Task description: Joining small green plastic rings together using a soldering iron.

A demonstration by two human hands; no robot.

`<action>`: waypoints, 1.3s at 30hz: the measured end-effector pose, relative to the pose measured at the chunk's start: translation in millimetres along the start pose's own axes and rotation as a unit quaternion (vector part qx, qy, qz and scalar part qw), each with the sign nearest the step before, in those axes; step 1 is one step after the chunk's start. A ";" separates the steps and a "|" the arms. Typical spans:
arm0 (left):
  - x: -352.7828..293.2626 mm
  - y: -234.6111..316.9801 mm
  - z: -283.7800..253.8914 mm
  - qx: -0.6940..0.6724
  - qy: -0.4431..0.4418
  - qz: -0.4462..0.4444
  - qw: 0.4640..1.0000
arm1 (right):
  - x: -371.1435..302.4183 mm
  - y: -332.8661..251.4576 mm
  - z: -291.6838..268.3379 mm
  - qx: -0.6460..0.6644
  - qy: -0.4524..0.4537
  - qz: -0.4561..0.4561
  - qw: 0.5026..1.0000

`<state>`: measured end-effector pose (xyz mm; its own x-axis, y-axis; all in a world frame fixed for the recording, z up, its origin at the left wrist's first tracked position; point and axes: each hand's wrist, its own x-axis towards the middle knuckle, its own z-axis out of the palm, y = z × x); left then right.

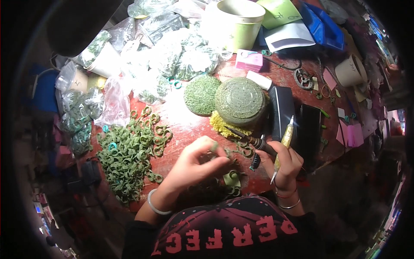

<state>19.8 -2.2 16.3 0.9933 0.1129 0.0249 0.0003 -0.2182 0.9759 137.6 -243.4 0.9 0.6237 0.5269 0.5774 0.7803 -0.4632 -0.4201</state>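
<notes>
My left hand [196,159] is closed in a pinch near the table's front. A small green piece [228,153], blurred and partly hidden, shows at its fingertips. Green also shows on one of its fingers. In my right hand [285,166] are two tools. One is a dark soldering iron [260,143], its thin tip pointing up and left. The other is a yellow-handled carving tool [283,146] with a metal point at each end, standing nearly upright between the fingers. Several loose green rings [245,149] lie just beyond my hands, beside a green paper slip [232,180].
A heap of green rings [129,159] covers the table's left. Ahead stand a round green-topped block [240,101], a green textured disc [202,95] and yellow granules [222,125]. Plastic bags [181,54], a white bucket [241,26], a black box [282,105] and a blue bin [323,28] surround them.
</notes>
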 end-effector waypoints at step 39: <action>22.7 16.4 38.0 0.292 -0.071 0.089 0.950 | 2.7 1.2 -5.3 0.052 0.051 -0.005 0.997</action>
<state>46.8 -40.0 24.7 0.9890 -0.1001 0.1085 -0.1472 -0.7267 0.6710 140.0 -246.3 5.7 0.6117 0.4534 0.6483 0.7906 -0.3792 -0.4808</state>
